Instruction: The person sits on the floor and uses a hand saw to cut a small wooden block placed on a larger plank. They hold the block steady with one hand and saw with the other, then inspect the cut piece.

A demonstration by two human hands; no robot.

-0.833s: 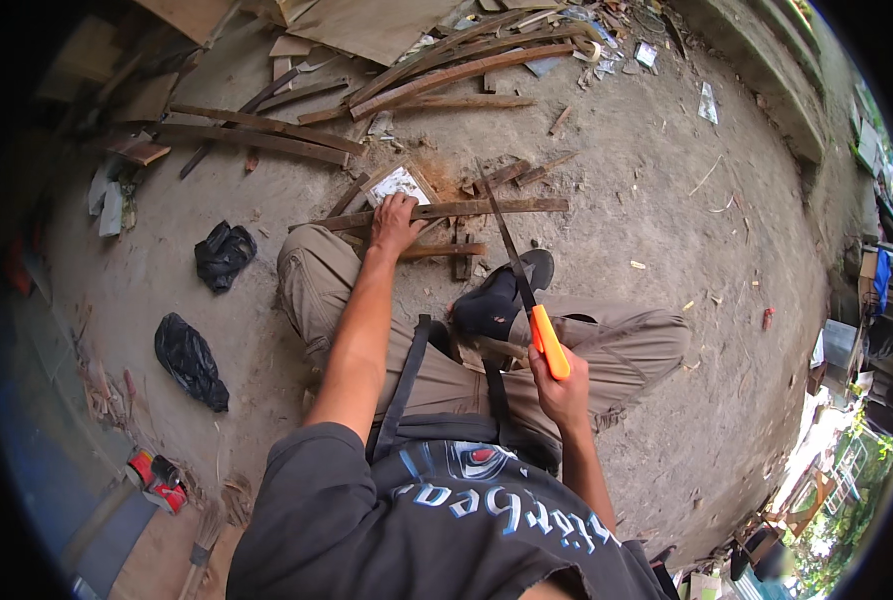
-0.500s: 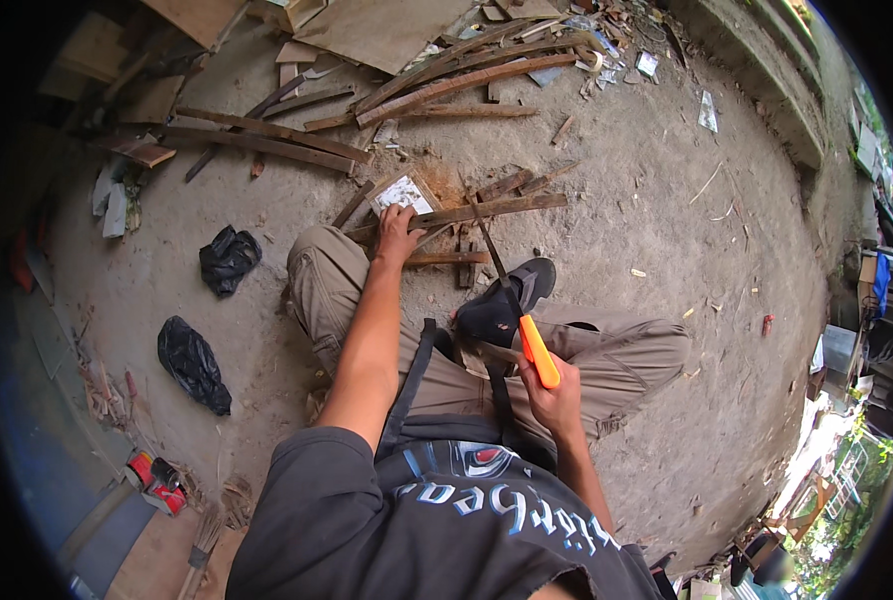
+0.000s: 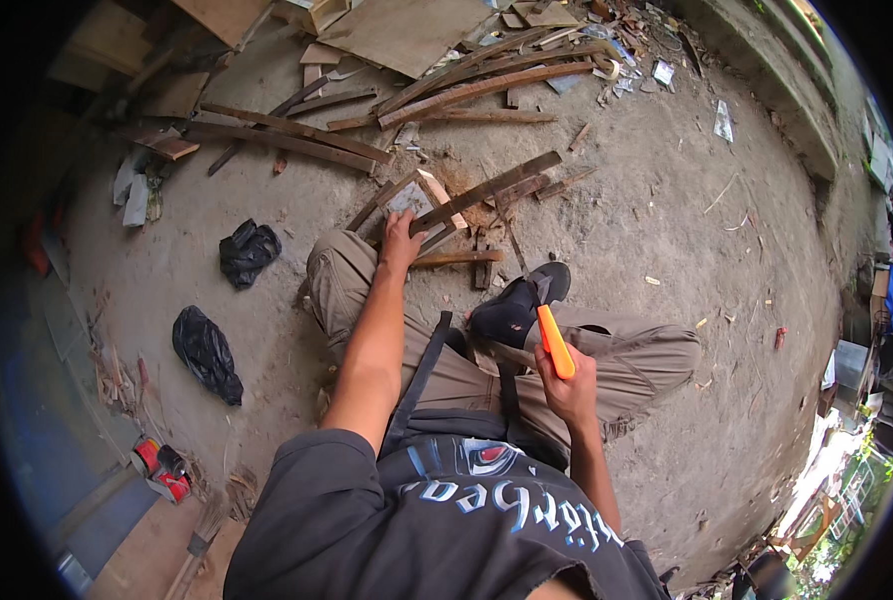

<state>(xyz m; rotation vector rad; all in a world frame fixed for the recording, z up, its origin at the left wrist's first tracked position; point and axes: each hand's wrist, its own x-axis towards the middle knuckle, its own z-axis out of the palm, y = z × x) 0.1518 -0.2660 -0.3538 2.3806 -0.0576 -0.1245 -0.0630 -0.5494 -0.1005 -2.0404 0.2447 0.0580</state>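
Observation:
My right hand is closed round the orange handle of a hand saw. The saw's thin dark blade points away from me, past my shoe, and its tip passes beneath or beside a wooden strip; which, I cannot tell. My left hand grips the near left end of that dark strip, which slants up to the right. Beside the left hand, a small wooden frame or box with pale edges and a grey-white face stands tilted. A short wooden piece lies across another block just nearer to me.
Long wooden strips and a flat board lie at the back. Two black plastic bags rest on the ground at left. Scraps and a tape roll lie at the far right. A concrete step edges the right side.
The strip in my left hand has swung its far end away from me and up. The small frame has tipped, showing its pale edges. The saw stays in my right hand.

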